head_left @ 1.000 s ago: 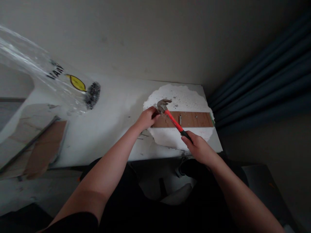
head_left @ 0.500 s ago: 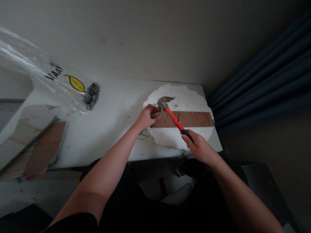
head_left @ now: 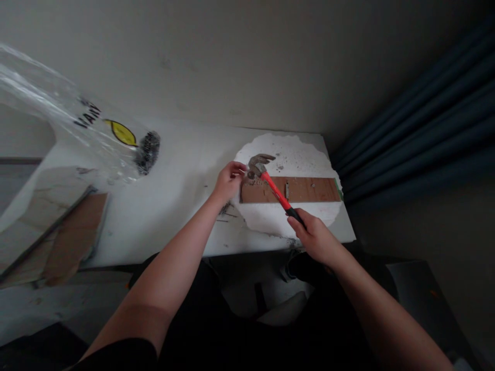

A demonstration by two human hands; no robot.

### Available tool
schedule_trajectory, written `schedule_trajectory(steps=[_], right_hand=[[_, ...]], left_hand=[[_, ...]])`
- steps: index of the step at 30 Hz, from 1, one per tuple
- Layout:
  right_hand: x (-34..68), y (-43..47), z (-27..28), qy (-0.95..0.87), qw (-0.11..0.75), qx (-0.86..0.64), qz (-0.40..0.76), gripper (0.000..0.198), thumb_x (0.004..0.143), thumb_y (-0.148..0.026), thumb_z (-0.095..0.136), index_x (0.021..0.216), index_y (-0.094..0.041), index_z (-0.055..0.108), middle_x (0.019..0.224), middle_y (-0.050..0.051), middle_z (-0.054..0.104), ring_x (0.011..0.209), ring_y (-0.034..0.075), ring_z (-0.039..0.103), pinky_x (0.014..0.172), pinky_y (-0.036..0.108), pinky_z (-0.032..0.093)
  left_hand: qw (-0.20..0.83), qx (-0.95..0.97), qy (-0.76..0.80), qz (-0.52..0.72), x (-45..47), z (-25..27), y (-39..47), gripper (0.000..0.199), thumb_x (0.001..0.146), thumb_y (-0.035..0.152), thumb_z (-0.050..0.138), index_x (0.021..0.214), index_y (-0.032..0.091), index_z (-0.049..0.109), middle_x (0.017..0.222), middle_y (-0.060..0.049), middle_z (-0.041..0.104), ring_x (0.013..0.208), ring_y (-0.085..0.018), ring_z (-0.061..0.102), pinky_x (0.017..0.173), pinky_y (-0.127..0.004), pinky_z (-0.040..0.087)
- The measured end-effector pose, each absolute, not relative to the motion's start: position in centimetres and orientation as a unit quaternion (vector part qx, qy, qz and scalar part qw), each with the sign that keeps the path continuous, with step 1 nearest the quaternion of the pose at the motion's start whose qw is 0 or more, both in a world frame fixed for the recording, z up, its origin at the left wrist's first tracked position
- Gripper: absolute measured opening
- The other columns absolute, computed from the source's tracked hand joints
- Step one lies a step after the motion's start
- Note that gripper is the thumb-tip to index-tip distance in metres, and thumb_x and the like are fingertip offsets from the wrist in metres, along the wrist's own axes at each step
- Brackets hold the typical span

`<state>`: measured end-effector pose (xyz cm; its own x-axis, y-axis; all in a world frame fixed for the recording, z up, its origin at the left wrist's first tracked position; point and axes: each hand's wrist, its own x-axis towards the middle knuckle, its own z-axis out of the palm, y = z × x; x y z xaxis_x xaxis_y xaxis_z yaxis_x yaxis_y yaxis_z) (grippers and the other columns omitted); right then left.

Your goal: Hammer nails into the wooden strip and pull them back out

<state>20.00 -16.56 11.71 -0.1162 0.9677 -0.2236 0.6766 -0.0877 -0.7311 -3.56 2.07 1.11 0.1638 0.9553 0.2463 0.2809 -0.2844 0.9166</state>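
Note:
My right hand [head_left: 311,232] grips the black end of a claw hammer [head_left: 275,190] with a red handle. The hammer's head is over the left end of a brown wooden board [head_left: 309,189], its claw pointing up and to the right. Grey crumbs and small bits lie on the board around the head. Beneath the board is a white, ragged-edged slab or sheet [head_left: 288,219]; I cannot tell which. My left hand [head_left: 229,181] is just left of the hammer head, at the board's left end, fingers loosely bent and apart from the thumb.
A clear plastic bag [head_left: 88,121] with a yellow mark lies across the left of the white table [head_left: 181,154]. Brown and pale board pieces [head_left: 75,232] overhang the table's front left. Nails or dark slivers [head_left: 226,209] lie near my left wrist. A dark curtain [head_left: 421,118] hangs on the right.
My left hand has drawn back slightly to the left from the hammer head, and its fingers have loosened from the grey bits there. The hammer has shifted slightly left.

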Motion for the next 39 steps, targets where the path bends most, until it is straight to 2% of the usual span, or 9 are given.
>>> schedule_trajectory(steps=[3, 7, 13, 18, 25, 31, 39], right_hand=[[19.7, -16.7, 11.4, -0.652, 0.193, -0.631, 0.373, 0.029, 0.101, -0.048, 0.043, 0.098, -0.022, 0.055, 0.074, 0.0, 0.057, 0.067, 0.017, 0.052, 0.063, 0.029, 0.036], [19.8, -17.1, 11.5, -0.651, 0.217, -0.633, 0.358, 0.031, 0.102, -0.049, 0.041, 0.099, -0.022, 0.055, 0.074, 0.001, 0.058, 0.068, 0.017, 0.053, 0.063, 0.029, 0.037], [20.2, -17.0, 10.2, -0.645, 0.205, -0.644, 0.356, 0.031, 0.101, -0.048, 0.043, 0.098, -0.021, 0.057, 0.074, 0.001, 0.057, 0.067, 0.017, 0.052, 0.063, 0.029, 0.037], [20.8, -17.5, 10.1, -0.619, 0.253, -0.651, 0.359, 0.039, 0.102, -0.053, 0.04, 0.112, -0.02, 0.058, 0.067, -0.002, 0.052, 0.06, 0.016, 0.05, 0.058, 0.028, 0.034], [20.3, -17.4, 8.5, -0.644, 0.197, -0.653, 0.348, 0.032, 0.101, -0.047, 0.042, 0.103, -0.02, 0.059, 0.073, 0.001, 0.057, 0.069, 0.018, 0.054, 0.063, 0.029, 0.036], [20.4, -17.6, 8.9, -0.627, 0.276, -0.644, 0.341, 0.038, 0.102, -0.051, 0.041, 0.115, -0.02, 0.058, 0.065, -0.002, 0.051, 0.059, 0.016, 0.05, 0.055, 0.028, 0.032], [20.0, -17.4, 8.2, -0.65, 0.186, -0.659, 0.33, 0.026, 0.1, -0.044, 0.042, 0.098, -0.022, 0.056, 0.072, 0.001, 0.058, 0.067, 0.019, 0.055, 0.062, 0.029, 0.035]], left_hand=[[0.404, 0.594, 0.476, 0.507, -3.8, 1.2, 2.7, 0.024, 0.077, 0.011, 0.046, 0.097, 0.021, 0.056, 0.096, -0.004, 0.069, 0.082, -0.016, 0.066, 0.074, -0.03, 0.053], [0.421, 0.587, 0.484, 0.493, -3.6, 1.2, 2.8, 0.026, 0.071, 0.007, 0.046, 0.091, 0.022, 0.054, 0.092, -0.003, 0.069, 0.08, -0.015, 0.066, 0.076, -0.031, 0.054], [0.4, 0.588, 0.505, 0.489, -3.4, 1.4, 2.4, 0.03, 0.068, 0.008, 0.043, 0.091, 0.02, 0.056, 0.091, -0.003, 0.068, 0.081, -0.016, 0.065, 0.077, -0.033, 0.054], [0.374, 0.613, 0.518, 0.466, -3.4, 1.4, 2.4, 0.028, 0.068, 0.009, 0.044, 0.09, 0.02, 0.057, 0.093, -0.004, 0.069, 0.086, -0.017, 0.064, 0.081, -0.033, 0.053], [0.383, 0.583, 0.515, 0.499, -3.4, 1.0, 2.5, 0.027, 0.07, 0.008, 0.042, 0.089, 0.02, 0.057, 0.09, -0.004, 0.067, 0.082, -0.017, 0.064, 0.08, -0.034, 0.052], [0.392, 0.563, 0.524, 0.505, -3.3, 1.4, 2.6, 0.023, 0.068, 0.008, 0.046, 0.084, 0.019, 0.058, 0.085, -0.002, 0.067, 0.081, -0.016, 0.063, 0.08, -0.032, 0.05], [0.396, 0.562, 0.524, 0.502, -3.3, 1.2, 2.4, 0.025, 0.07, 0.007, 0.045, 0.088, 0.019, 0.059, 0.086, -0.002, 0.066, 0.081, -0.016, 0.062, 0.082, -0.032, 0.05]])
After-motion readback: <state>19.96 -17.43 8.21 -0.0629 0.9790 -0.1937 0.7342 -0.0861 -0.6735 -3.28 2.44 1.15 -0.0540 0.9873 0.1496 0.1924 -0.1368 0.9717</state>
